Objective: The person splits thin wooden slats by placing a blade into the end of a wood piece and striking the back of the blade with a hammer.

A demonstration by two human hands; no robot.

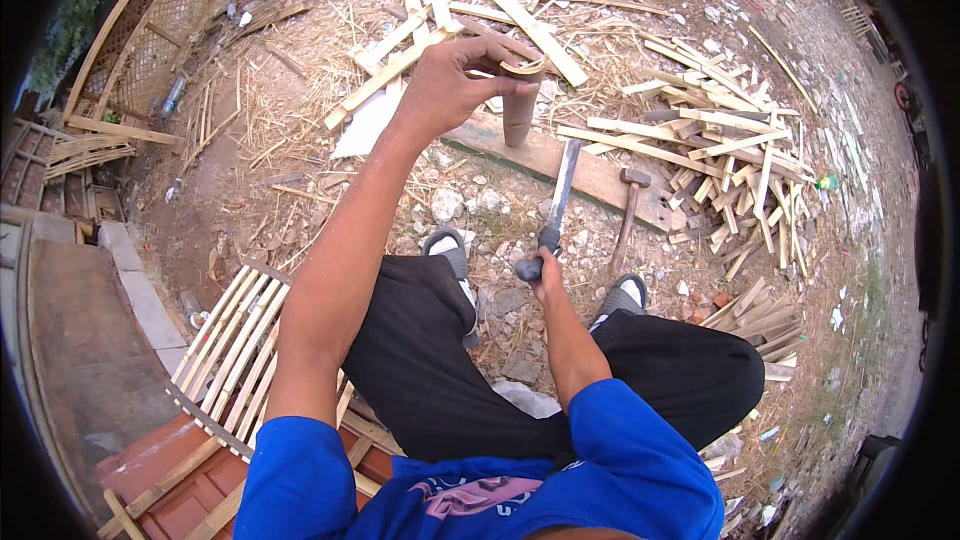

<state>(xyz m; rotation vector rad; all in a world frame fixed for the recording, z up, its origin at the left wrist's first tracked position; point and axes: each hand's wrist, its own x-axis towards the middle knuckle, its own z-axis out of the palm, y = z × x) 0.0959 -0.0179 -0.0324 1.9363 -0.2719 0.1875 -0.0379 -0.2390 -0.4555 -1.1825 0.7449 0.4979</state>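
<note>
My left hand [455, 80] pinches the top rim of a short brown length of bamboo [517, 118] between thumb and fingers. The piece is upright, its lower end at a long wooden plank [590, 180] on the ground. Its top edge looks pale and curved, like a split tube. Low between my knees, my right hand [548, 278] is closed around the black handle of a machete [563, 185]. The blade points up and away, its tip a little right of the bamboo and apart from it. A hammer [628, 210] with a wooden handle leans by the plank, to the right of the machete.
Split strips [740, 140] lie heaped at the right, with more pale slats [540, 35] beyond the plank. Darker split pieces [765, 325] are stacked by my right knee. A slatted wooden panel [240, 340] stands at my left, and a lattice frame [165, 25] at far left. Rubble covers the ground.
</note>
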